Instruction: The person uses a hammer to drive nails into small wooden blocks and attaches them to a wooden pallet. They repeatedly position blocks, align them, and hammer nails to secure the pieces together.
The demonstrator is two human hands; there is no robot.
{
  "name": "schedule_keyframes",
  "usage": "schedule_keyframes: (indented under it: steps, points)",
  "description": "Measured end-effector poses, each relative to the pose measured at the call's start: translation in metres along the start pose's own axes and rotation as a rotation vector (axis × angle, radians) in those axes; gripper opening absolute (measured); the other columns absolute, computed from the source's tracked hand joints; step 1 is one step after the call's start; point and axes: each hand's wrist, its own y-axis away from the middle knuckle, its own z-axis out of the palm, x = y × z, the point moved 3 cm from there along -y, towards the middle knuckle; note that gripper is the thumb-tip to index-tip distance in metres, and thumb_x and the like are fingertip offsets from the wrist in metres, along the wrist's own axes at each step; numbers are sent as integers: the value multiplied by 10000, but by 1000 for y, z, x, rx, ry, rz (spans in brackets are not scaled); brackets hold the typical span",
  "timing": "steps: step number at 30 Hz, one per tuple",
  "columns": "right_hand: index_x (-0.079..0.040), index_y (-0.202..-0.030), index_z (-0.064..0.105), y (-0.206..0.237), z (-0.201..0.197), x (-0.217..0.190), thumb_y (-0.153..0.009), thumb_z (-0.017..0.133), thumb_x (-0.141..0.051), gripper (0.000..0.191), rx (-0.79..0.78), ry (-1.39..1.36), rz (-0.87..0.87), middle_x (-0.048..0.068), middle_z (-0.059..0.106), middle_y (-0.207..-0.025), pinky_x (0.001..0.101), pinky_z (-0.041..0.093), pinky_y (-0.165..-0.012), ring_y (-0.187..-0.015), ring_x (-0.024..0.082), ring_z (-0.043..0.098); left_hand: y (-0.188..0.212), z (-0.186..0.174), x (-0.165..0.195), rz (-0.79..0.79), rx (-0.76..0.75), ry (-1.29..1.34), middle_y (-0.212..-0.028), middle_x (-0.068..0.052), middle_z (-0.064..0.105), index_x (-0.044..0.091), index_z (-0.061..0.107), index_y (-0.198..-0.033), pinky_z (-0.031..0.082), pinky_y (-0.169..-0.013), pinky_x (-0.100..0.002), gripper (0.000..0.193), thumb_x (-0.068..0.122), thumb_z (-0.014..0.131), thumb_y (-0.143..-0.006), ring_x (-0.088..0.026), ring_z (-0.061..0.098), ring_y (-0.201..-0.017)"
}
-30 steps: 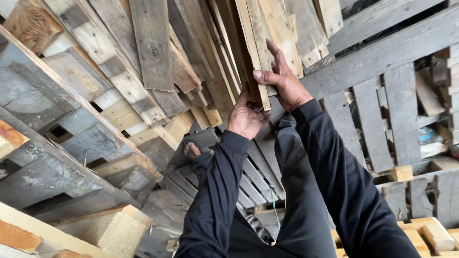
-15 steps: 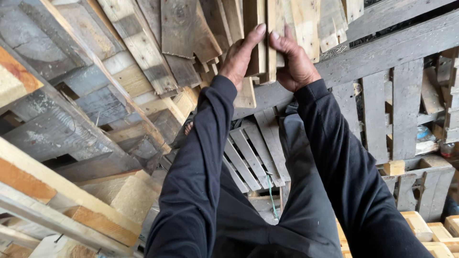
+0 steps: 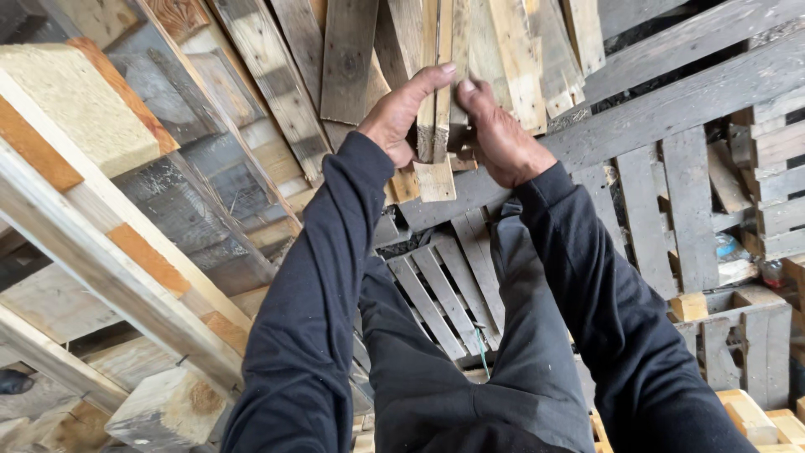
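At far left a pale wooden block (image 3: 71, 101) with an orange-brown face sits at the end of a long diagonal beam (image 3: 109, 281) that runs down toward the lower middle. A second light block (image 3: 163, 407) lies below it near the bottom edge. Grey, weathered pallet slats (image 3: 210, 210) lean behind the beam.

Upper centre-left, a stack of loose boards (image 3: 348, 59) stands roughly on end, some grey and some pale.

Centre: the left hand (image 3: 398, 113) reaches up from a black sleeve, its thumb extended along the left face of a narrow upright plank (image 3: 436, 101). The grip of this hand is closed around the plank's left edge, with the fingers mostly hidden behind the wood. The plank stands among the leaning boards, and its pale cut lower end shows just below both hands.

Just right of it, the right hand (image 3: 495, 138) presses against the plank's right side, thumb tip up beside the left thumb tip. Its grip is pressed onto the same plank; the fingers behind cannot be seen.

Below the hands, a small slatted pallet (image 3: 444, 285) shows between the two arms, above dark trousers.

Right side: a grey pallet (image 3: 696, 193) leans upright, and pale wooden blocks (image 3: 755, 415) lie at the lower right corner.
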Motion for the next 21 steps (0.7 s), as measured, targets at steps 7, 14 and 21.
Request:
schedule_keyframes:
  steps: [7, 14, 21]
  points:
    - [-65, -1634, 10, 12, 15, -6, -956, 452, -688, 1021, 52, -128, -16, 224, 82, -1701, 525, 553, -1060, -1335, 457, 488, 7, -4, 2, 19, 185, -205, -1672, -239, 108, 177, 449, -1556, 29, -1141, -740, 998, 698, 645, -727, -432, -13, -1536]
    - [-45, -1626, -66, 13, 26, 11, -1002, 497, -668, 1045, -34, -381, -24, 414, 379, -1609, 525, 499, -1146, -1395, 436, 626, 8, -7, -4, 73, 180, -210, -1647, -295, 147, 147, 369, -1568, 94, -1141, -743, 1015, 696, 655, -764, -474, 71, -1530]
    - [-49, -1629, 116, 13, 36, -5, -794, 641, -773, 1223, 15, -315, -52, 289, 309, -1593, 733, 464, -1079, -1441, 533, 405, 8, 2, -4, 215, 151, -49, -1538, -331, 460, -9, 414, -1497, 307, -1185, -619, 985, 591, 763, -799, -458, 373, -1475]
